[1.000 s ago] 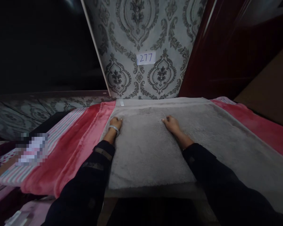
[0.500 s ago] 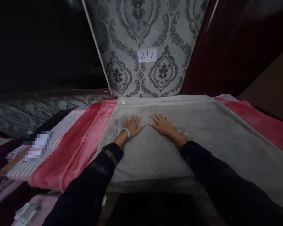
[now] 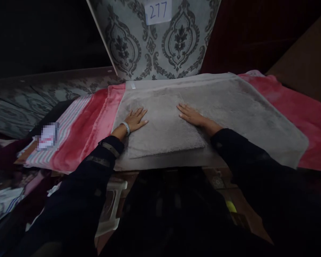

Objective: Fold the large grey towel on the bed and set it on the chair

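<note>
A grey plush cloth [image 3: 166, 132] lies folded in a flat, roughly square shape on a larger grey fabric [image 3: 243, 107]. My left hand [image 3: 135, 119], with a light bracelet at the wrist, rests palm down near its left side, fingers spread. On the right part of the folded cloth lies my right hand [image 3: 190, 115], flat, fingers stretched out and close together. Neither hand grips anything. Under the grey fabric, a pink and red blanket [image 3: 93, 125] with a striped edge shows at the left, and pink cloth [image 3: 296, 110] shows at the right.
Behind the fabric is a patterned wall [image 3: 149, 53] bearing a paper label [image 3: 158, 12] marked 277. A dark screen [image 3: 42, 35] stands at the back left, a dark red panel [image 3: 238, 39] at the back right. Below the front edge is a whitish plastic frame [image 3: 115, 207].
The view has tilted down. My hands have moved farther apart over the cloth, and the front edge of the folded piece now shows clearly.
</note>
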{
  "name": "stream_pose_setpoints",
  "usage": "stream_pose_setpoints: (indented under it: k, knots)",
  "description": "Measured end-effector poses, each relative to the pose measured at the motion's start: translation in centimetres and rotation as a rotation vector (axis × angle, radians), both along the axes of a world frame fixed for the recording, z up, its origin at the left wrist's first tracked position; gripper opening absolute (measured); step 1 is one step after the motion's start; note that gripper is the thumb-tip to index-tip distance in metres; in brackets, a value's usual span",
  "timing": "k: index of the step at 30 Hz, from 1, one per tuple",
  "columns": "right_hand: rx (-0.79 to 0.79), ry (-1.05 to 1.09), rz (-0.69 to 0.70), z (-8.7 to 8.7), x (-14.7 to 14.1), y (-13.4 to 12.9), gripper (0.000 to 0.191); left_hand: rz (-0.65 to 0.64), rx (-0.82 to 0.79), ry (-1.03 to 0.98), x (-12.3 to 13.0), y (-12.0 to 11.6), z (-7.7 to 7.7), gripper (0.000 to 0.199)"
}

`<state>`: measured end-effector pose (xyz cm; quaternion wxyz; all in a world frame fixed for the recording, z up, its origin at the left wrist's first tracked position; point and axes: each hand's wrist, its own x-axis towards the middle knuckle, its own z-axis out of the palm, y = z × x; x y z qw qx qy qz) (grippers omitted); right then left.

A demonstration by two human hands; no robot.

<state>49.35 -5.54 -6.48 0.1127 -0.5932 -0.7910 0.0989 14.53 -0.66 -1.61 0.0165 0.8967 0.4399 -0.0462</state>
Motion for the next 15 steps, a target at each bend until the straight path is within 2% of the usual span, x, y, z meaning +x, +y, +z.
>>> stream_pose_setpoints:
  k: [3,6,9,11,15]
  knots:
    - [-0.045,-0.016,-0.126,1.4,-1.2,-3.6,0.067,0.087,-0.016,0.039,-0.5,-2.5,1.1,0.069]
    - [-0.002,-0.029,-0.169,2.4,-4.5,-7.2,0.066,0.100,0.022,-0.033,1.1,-6.1,1.6,0.063]
    - [0.068,-0.058,-0.115,2.2,-7.8,-9.7,0.063,-0.003,0.045,-0.097,3.8,-10.0,0.8,0.062]
    - [0.100,-0.083,-0.109,1.7,-9.0,-10.6,0.063,-0.011,0.041,-0.092,5.1,-12.0,-0.1,0.063]
    - [0.115,-0.095,-0.108,0.8,-8.8,-11.1,0.063,0.019,0.055,-0.095,4.9,-13.4,-1.4,0.065]
